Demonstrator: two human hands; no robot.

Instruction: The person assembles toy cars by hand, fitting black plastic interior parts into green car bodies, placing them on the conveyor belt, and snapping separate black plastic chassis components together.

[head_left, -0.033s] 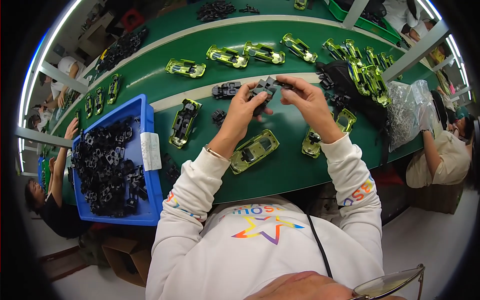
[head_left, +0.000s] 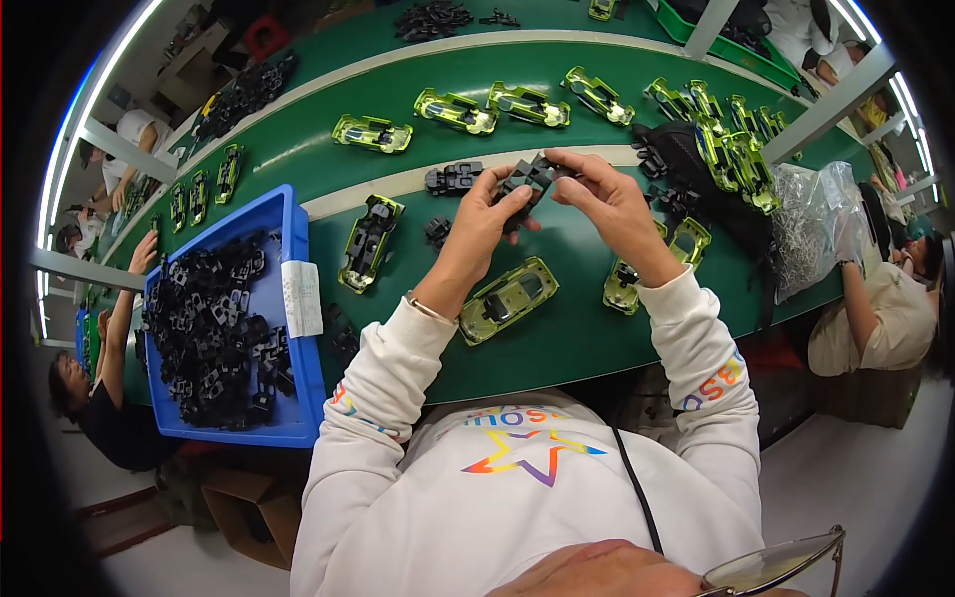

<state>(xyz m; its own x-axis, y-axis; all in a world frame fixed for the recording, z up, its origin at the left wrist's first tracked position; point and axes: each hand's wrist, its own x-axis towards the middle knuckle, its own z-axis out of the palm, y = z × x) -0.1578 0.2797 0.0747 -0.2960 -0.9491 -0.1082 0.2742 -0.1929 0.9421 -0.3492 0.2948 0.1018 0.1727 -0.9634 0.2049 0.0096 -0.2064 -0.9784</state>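
Above the green table, my left hand (head_left: 484,214) is closed around a black plastic toy car part (head_left: 534,176), gripping it between thumb and fingers. My right hand (head_left: 609,197) is closed at the part's right end, with thumb and forefinger touching it; whether a smaller piece sits between them is hidden. Just below my hands lies a yellow-green toy car body (head_left: 508,300). Another body with a black part inside it (head_left: 370,245) rests to the left. Beside my left wrist are a blocky black part (head_left: 454,178) and a smaller black piece (head_left: 437,233).
A blue bin (head_left: 310,383) heaped with black parts stands at the left. Several green car bodies (head_left: 455,111) line the belt (head_left: 298,149) beyond. On the right are more car bodies (head_left: 688,244), a black bag (head_left: 741,224) and a clear bag of small metal pieces (head_left: 801,234). Co-workers sit at both sides.
My right thumb and forefinger have come slightly left, closer against the black part. My left hand keeps its hold, and the whole view has shifted a little.
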